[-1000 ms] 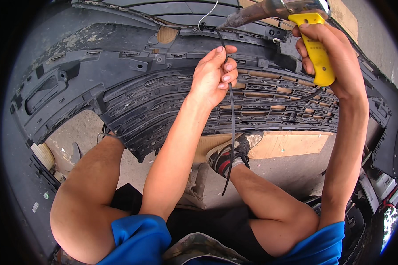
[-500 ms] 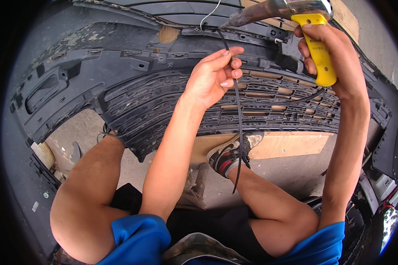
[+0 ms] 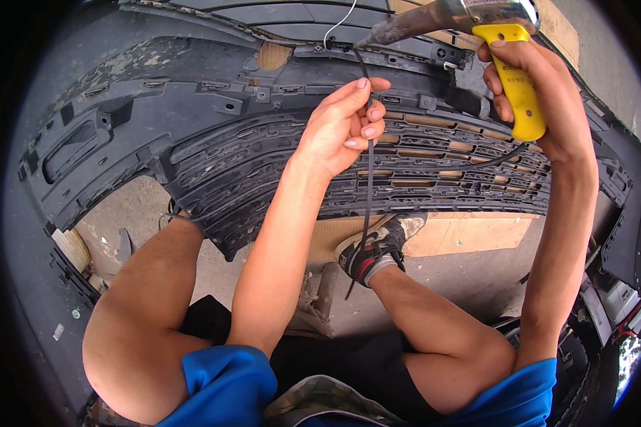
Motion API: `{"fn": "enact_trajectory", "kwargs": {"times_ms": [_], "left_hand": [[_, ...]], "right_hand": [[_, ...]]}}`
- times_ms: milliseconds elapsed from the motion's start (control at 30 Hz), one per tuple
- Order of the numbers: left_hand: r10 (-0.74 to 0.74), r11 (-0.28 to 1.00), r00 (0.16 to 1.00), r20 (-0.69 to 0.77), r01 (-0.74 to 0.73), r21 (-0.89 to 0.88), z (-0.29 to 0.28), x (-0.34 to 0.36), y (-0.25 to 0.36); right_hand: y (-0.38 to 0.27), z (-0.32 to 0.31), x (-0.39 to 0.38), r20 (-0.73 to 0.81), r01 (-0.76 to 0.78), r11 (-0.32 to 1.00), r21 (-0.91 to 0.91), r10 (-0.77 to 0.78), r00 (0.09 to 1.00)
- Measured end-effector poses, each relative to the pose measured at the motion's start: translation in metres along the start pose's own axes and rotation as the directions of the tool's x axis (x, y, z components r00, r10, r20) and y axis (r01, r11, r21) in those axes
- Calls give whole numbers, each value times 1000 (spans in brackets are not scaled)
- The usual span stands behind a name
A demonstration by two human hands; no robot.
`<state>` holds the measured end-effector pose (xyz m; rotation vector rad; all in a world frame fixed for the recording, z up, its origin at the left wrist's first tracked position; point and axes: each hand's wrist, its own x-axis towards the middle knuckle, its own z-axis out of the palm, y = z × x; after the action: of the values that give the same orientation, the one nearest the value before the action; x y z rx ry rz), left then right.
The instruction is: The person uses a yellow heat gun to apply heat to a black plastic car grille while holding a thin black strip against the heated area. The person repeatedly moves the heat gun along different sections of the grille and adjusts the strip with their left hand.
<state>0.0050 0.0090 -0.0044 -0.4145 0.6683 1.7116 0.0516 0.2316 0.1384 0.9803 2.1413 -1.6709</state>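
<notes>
My right hand (image 3: 530,85) is wrapped round the yellow handle of a hot-air gun (image 3: 520,107). The gun's metal nozzle points left, its tip close above the dark plastic of a car bumper (image 3: 214,96). My left hand (image 3: 345,124) pinches a thin black plastic rod (image 3: 369,178), which looks like a welding rod. The rod's upper end runs up to the bumper beside the nozzle tip, and its lower end hangs free in front of my shoe. Whether the rod's end touches the bumper is too small to tell.
A black slatted grille (image 3: 420,174) spans the bumper's middle. A thin white wire (image 3: 335,28) rises beside the nozzle tip. The gun's black cord (image 3: 502,158) trails from its handle. Cardboard (image 3: 470,233) lies on the floor by my shoe (image 3: 381,245).
The rod's hanging lower end has swung left and up a little. The hot-air gun has shifted very slightly to the right; both hands keep their grips.
</notes>
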Motion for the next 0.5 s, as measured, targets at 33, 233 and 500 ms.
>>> {"fn": "enact_trajectory", "kwargs": {"times_ms": [33, 233, 500], "left_hand": [[1, 1000, 1000, 1, -1, 0, 0, 0, 0], [6, 1000, 1000, -3, -6, 7, 1, 0, 0], [9, 1000, 1000, 17, -9, -18, -4, 1, 0]], "right_hand": [[0, 0, 0, 0, -3, 1000, 4, 3, 1000], [-2, -3, 1, 9, -19, 999, 38, 18, 1000], [-1, -4, 1, 2, -21, 999, 42, 21, 1000]]}}
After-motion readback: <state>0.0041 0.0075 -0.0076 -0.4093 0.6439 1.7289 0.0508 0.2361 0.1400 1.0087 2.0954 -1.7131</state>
